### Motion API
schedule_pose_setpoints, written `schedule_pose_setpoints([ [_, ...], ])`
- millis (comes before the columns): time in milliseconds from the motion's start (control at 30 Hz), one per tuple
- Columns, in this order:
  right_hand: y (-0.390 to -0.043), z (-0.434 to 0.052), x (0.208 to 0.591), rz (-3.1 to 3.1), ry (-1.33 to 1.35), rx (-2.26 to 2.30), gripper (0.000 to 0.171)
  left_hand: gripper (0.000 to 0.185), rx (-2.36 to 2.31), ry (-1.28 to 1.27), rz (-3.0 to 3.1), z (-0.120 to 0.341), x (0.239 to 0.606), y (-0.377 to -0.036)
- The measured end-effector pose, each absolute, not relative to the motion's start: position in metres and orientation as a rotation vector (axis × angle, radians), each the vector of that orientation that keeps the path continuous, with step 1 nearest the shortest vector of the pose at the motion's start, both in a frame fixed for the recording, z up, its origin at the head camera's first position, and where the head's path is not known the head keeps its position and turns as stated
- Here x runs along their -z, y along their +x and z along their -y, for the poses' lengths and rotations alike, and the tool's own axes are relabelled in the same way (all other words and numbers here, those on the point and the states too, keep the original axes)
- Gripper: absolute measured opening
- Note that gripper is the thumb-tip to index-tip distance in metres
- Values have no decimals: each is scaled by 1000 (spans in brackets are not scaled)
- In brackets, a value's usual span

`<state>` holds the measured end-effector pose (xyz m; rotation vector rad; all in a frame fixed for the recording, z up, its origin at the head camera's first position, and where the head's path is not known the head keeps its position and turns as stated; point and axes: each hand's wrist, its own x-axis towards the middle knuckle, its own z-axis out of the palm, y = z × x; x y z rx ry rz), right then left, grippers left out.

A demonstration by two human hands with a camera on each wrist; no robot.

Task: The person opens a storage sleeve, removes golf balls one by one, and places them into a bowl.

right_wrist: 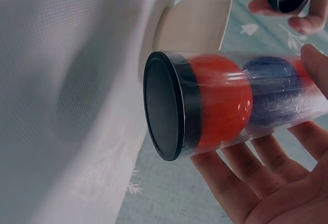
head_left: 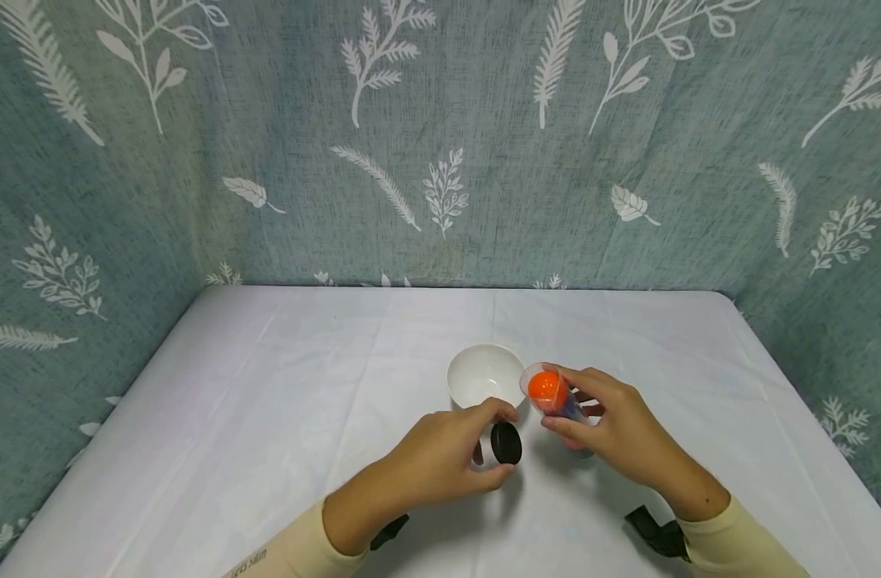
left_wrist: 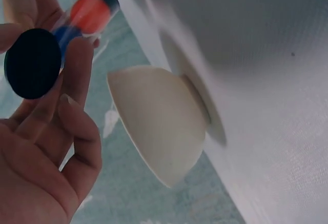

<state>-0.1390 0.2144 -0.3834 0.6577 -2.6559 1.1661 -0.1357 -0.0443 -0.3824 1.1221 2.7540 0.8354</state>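
Note:
My right hand [head_left: 614, 421] grips a clear plastic tube [right_wrist: 215, 101] holding red-orange and blue balls. An orange ball [head_left: 546, 390] shows at its uncovered mouth, which tilts toward the bowl; a black cap [right_wrist: 163, 106] closes the other end. Between thumb and fingers, my left hand [head_left: 448, 453] pinches a round black lid [head_left: 506, 443], apart from the tube. Just beyond the hands, a white bowl [head_left: 477, 377] stands upright. Its visible inside holds nothing, and the tube's mouth is close to its right rim.
A white cloth [head_left: 267, 417] covers the table. Behind and at both sides hangs a blue-green curtain [head_left: 440, 177] with white leaf prints. Black straps [head_left: 657, 534] show by the sleeves.

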Motion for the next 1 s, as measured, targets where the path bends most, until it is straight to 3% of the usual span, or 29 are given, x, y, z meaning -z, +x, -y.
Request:
schedule_pose_setpoints([
  [1000,-140,-217,381,2678,640,-1192,64,48,-535,1224,-2532,41,404,-144],
])
